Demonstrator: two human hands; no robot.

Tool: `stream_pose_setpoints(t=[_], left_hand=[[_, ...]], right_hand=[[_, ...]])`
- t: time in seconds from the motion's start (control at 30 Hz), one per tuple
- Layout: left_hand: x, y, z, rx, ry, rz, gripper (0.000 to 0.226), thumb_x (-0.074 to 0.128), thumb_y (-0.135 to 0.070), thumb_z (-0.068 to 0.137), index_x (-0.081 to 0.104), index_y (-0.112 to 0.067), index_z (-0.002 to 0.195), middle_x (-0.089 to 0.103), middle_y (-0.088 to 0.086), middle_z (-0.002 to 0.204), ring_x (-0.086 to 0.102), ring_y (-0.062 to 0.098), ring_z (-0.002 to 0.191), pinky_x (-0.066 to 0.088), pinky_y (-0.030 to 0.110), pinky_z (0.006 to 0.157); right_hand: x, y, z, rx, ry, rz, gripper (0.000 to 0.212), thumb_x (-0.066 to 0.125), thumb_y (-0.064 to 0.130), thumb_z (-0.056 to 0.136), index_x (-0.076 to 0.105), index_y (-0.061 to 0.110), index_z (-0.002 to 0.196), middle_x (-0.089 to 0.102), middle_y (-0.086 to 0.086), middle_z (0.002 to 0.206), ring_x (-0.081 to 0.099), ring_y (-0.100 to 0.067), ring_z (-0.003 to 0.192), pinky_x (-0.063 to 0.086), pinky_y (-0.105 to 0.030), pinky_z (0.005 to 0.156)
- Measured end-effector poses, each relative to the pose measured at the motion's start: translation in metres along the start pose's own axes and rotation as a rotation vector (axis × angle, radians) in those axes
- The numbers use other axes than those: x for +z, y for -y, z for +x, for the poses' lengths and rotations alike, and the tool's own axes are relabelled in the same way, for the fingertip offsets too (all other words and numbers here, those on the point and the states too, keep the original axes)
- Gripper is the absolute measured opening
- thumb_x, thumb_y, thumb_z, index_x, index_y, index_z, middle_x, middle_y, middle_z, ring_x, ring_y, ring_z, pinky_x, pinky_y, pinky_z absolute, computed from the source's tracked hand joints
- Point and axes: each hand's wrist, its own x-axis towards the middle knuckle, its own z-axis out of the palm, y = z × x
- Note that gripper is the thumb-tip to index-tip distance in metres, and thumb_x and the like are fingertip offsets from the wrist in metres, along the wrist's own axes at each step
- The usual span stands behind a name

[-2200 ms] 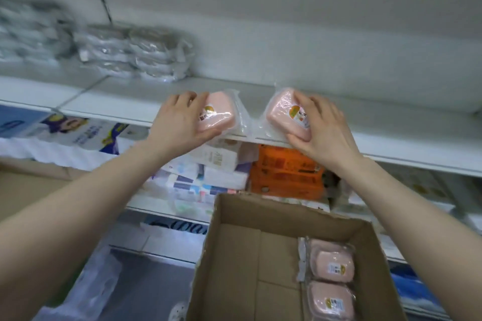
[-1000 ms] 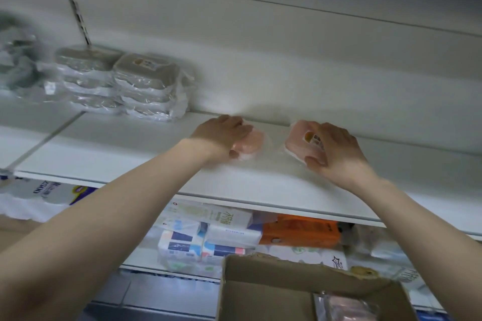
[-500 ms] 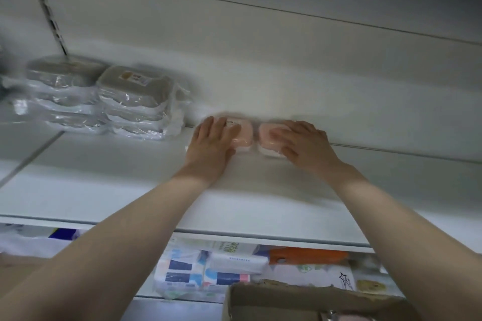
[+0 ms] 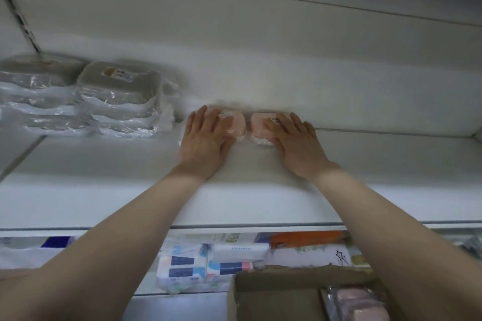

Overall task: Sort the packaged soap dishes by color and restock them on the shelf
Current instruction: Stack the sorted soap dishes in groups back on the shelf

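Two pink soap dishes, left one (image 4: pixel 236 125) and right one (image 4: pixel 259 130), side by side against the shelf (image 4: pixel 378 177) back wall at frame centre, left hand (image 4: pixel 206 141) and right hand (image 4: pixel 296 142) flat-fingered on them, grey stacks (image 4: pixel 118 91) just beside at upper left, bare shelf stretching right, cardboard box (image 4: pixel 273 292) at the lower edge.

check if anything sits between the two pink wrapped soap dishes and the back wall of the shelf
Nothing visible does. The left pink plastic-wrapped soap dish and the right one already lie at the white back wall, side by side, with the left hand and right hand resting flat on them. The stacked grey wrapped dishes stand off to the left.
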Motion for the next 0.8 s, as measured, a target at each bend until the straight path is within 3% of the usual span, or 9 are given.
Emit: stream_pose_setpoints(t=[0.17,0.4,0.57,0.67,0.8], left_hand=[[-0.012,-0.005,-0.01,0.164,-0.025,0.071,0.047,0.042,-0.044,0.095,0.06,-0.013,0.126,0.058,0.015,0.131,0.048,0.039,0.125,0.036,0.047,0.109],[-0.053,-0.08,-0.062,0.119,-0.023,0.129,0.042,0.048,-0.039,0.093,0.058,-0.017,0.128,0.058,0.011,0.129,0.053,0.036,0.117,0.05,0.044,0.092],[-0.053,-0.173,-0.129,0.075,-0.075,0.079,0.039,0.047,-0.036,0.098,0.058,-0.014,0.127,0.058,0.012,0.127,0.054,0.033,0.114,0.045,0.041,0.093],[-0.038,-0.228,-0.181,0.093,-0.096,0.004,0.035,0.049,-0.03,0.098,0.06,-0.011,0.125,0.057,0.013,0.126,0.05,0.032,0.118,0.039,0.037,0.103],[0.0,-0.29,-0.26,0.045,0.055,-0.115,0.035,0.054,-0.024,0.094,0.059,-0.012,0.127,0.054,0.011,0.128,0.047,0.029,0.121,0.038,0.036,0.106]], right_hand=[[-0.018,-0.016,-0.032,-0.031,-0.035,0.017,0.058,0.037,0.035,0.094,0.032,0.027,0.151,0.036,-0.009,0.154,0.031,-0.035,0.142,0.025,-0.05,0.113],[-0.034,-0.05,-0.105,-0.173,-0.212,0.079,0.059,0.043,0.035,0.088,0.05,0.01,0.141,0.055,-0.021,0.134,0.052,-0.042,0.121,0.04,-0.051,0.1],[-0.033,-0.085,-0.192,-0.306,-0.278,0.137,0.05,0.046,0.032,0.095,0.048,0.01,0.14,0.051,-0.021,0.135,0.049,-0.041,0.124,0.038,-0.05,0.102],[-0.017,-0.107,-0.256,-0.368,-0.356,0.183,0.044,0.052,0.022,0.096,0.051,0.008,0.137,0.051,-0.021,0.134,0.045,-0.041,0.127,0.036,-0.05,0.108],[0.028,-0.135,-0.342,-0.395,-0.262,0.219,0.046,0.054,0.018,0.095,0.049,0.008,0.14,0.047,-0.022,0.139,0.042,-0.04,0.132,0.034,-0.052,0.109]])
